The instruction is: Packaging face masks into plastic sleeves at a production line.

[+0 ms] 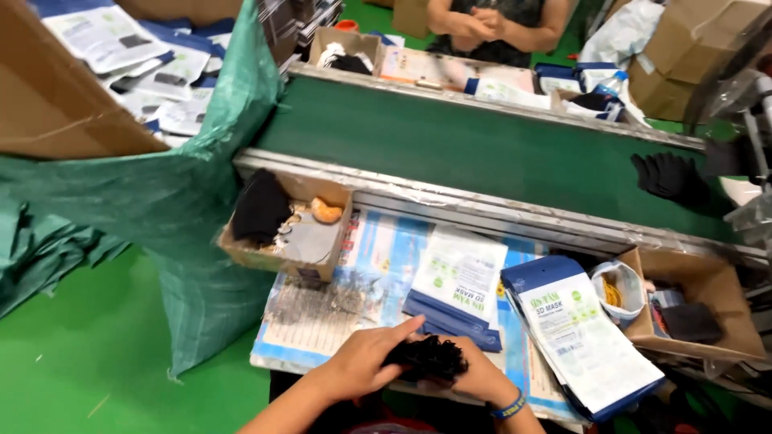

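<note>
Both of my hands meet at the near edge of the work table, closed around a small stack of black masks (pixel 428 356). My left hand (pixel 366 359) covers the stack from the left with its fingers stretched over the top. My right hand (pixel 476 373), with a blue wristband, grips the stack from underneath and the right. Just beyond the hands lies a white and blue pouch (pixel 457 283). A fanned pile of the same pouches (pixel 581 331) lies to the right.
A cardboard tray (pixel 283 227) with black masks sits at the table's left; another cardboard box (pixel 698 304) at the right. A dark green conveyor belt (pixel 482 145) carries a pile of black masks (pixel 669 175). A green woven sack (pixel 161 193) hangs left. Another person's hands (pixel 476 22) work across the belt.
</note>
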